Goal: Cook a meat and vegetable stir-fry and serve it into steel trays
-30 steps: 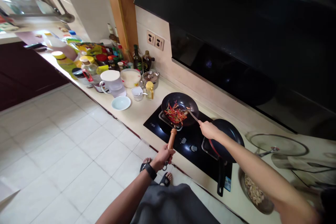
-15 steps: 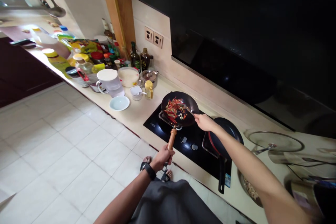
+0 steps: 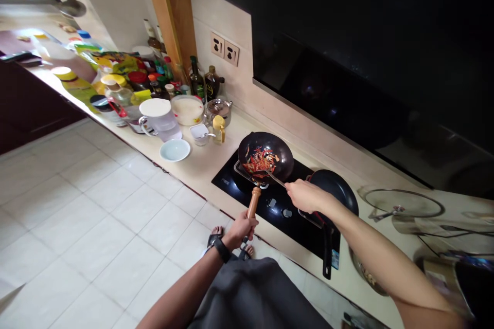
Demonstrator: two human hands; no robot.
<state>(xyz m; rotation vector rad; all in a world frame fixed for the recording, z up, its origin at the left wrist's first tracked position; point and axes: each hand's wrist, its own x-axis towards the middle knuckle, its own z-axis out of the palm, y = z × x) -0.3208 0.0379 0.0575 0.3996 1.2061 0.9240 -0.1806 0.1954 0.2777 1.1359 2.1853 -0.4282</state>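
Note:
My left hand (image 3: 241, 229) is wrapped round the wooden handle of a dark wok (image 3: 284, 160), which sits over the left burner of the black gas stove (image 3: 231, 185). Red and pale shredded food (image 3: 259, 160), perhaps dried chillies, lies in the wok. My right hand (image 3: 304, 195) is closed round a metal spatula (image 3: 276, 179); its blade dips into the food at the wok's near side. A black frying pan (image 3: 337, 190) rests on the right burner, partly behind my right hand and forearm.
On the counter to the left stand a pale bowl (image 3: 175, 150), a water pitcher (image 3: 159, 117), a yellow-capped shaker (image 3: 218, 129) and several bottles. A glass lid (image 3: 403, 203) lies at the right. The black range hood (image 3: 347, 87) hangs over the stove's far side.
My right hand has come down and nearer with the spatula, from the wok's right side to its near side. The food has been shifted and spread. My left hand keeps its hold.

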